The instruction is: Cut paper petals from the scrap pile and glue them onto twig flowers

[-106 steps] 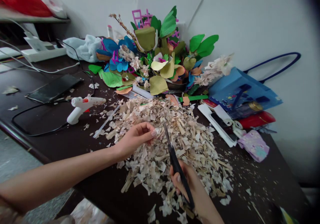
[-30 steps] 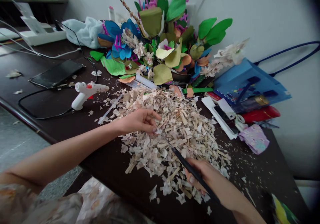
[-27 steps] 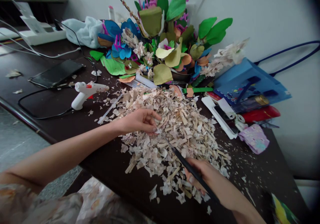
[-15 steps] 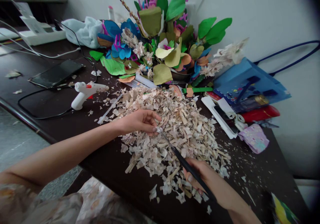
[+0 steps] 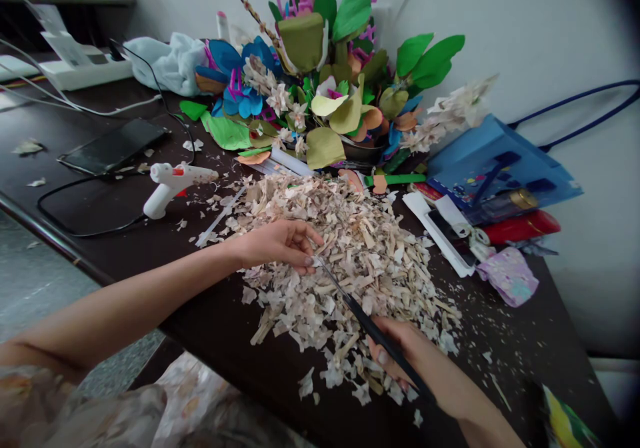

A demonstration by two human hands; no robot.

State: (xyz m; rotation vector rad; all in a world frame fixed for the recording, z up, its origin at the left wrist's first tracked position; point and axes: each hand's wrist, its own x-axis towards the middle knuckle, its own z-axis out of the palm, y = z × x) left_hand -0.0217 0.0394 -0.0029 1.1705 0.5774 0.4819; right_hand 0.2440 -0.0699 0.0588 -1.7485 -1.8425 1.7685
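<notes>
My left hand (image 5: 287, 243) is over the pile of pale dried flakes (image 5: 345, 235), thumb and fingertips pinched on a small whitish piece (image 5: 317, 261). In my right hand (image 5: 400, 351) is a long black-handled tool (image 5: 380, 338) with a thin metal tip; whether it is scissors or tweezers I cannot make out. The tool slants up and to the left, its tip at the whitish piece by my left fingertips. Part of the right fingers is hidden behind the handle. Beneath both hands, the flakes are spread across the dark table (image 5: 215, 328).
A white glue gun (image 5: 163, 191) with a black cord lies left, near a phone (image 5: 115, 147). Colourful artificial flowers (image 5: 320, 95) stand at the back. To the right are a blue bag (image 5: 495, 161), a white tray (image 5: 435, 231) and a purple patterned cloth (image 5: 510, 276).
Almost nothing differs. Both hands and the tool keep their places, with only a very slight shift at the fingertips.
</notes>
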